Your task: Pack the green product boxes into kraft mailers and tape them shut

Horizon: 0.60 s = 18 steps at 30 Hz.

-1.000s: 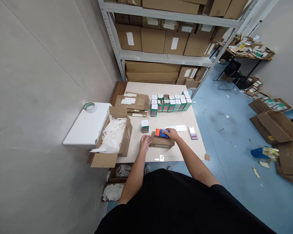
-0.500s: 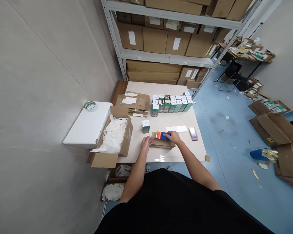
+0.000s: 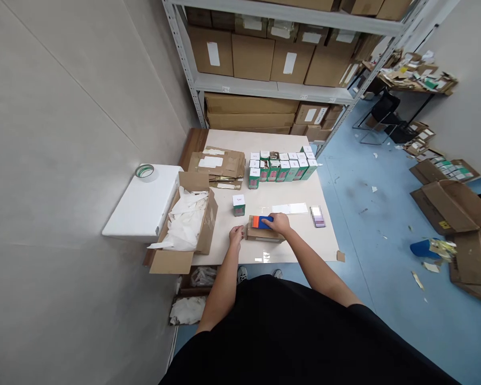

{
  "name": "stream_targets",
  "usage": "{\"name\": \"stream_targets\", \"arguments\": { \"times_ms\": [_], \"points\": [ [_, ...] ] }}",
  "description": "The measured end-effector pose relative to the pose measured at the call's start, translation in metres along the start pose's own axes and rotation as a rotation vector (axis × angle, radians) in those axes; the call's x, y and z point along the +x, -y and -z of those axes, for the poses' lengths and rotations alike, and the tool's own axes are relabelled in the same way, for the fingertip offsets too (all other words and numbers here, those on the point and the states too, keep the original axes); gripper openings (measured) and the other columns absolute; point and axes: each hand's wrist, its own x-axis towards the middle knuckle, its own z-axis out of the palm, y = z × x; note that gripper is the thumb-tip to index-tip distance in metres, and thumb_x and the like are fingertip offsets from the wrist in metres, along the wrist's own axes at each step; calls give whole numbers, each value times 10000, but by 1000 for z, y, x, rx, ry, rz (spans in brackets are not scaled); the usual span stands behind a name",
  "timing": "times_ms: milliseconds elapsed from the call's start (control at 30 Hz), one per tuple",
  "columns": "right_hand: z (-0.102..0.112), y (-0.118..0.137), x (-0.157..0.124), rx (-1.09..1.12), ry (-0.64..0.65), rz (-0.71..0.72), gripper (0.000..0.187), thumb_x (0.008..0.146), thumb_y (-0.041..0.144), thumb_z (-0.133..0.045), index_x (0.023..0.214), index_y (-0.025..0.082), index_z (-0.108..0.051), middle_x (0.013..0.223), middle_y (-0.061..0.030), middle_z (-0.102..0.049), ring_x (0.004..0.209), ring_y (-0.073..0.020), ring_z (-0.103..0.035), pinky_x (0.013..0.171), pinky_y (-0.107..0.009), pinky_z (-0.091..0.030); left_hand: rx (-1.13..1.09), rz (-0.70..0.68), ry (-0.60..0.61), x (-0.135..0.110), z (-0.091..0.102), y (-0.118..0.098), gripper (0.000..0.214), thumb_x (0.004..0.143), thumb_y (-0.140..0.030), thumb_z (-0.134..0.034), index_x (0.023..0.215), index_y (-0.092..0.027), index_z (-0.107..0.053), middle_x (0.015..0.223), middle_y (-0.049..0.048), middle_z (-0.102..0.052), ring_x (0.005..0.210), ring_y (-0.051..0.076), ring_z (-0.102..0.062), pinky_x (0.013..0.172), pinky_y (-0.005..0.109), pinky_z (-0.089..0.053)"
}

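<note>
On the table a small brown cardboard box (image 3: 264,235) lies closed near the front edge. My right hand (image 3: 279,223) is wrapped round a blue and orange tape dispenser (image 3: 260,222), which is over the top of that box. Just off the box's left end is my left hand (image 3: 236,234), its fingers curled in; whether anything is between them is too small to see. A green carton with a white top (image 3: 239,206) stands behind, between the box and a row of similar green cartons (image 3: 284,170).
Flattened cardboard (image 3: 224,163) is stacked at the table's back left. To the left stands an open carton (image 3: 208,230) with white paper inside. White label sheets (image 3: 289,208) and a small purple-and-white stack (image 3: 317,216) lie to the right. Metal shelving (image 3: 272,88) rises behind the table.
The tape dispenser in my right hand has shifted slightly left and now lies flatter over the box. My left hand has come away from the box's left end.
</note>
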Motion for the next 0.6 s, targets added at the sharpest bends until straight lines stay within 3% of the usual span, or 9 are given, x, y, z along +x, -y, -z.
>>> {"name": "stream_targets", "arguments": {
  "times_ms": [333,600],
  "points": [
    [-3,5,2,-31,-5,-14,586,895,775,-550,962,241,-783,900,-114,-767,863,-267,-680,717,-322,-437,50,45,-15,8,-5,7,216,682,-310,-785,783,-180,-646,786,20,-675,607,97,-560,581,222,-397],
    [4,10,-1,-16,30,-34,607,907,767,-548,1015,219,-785,968,-140,-771,929,-291,-684,763,-333,-446,124,40,104,9,-14,17,324,707,-446,-786,829,-167,-673,711,47,-659,604,160,-630,582,275,-462]
  ]
}}
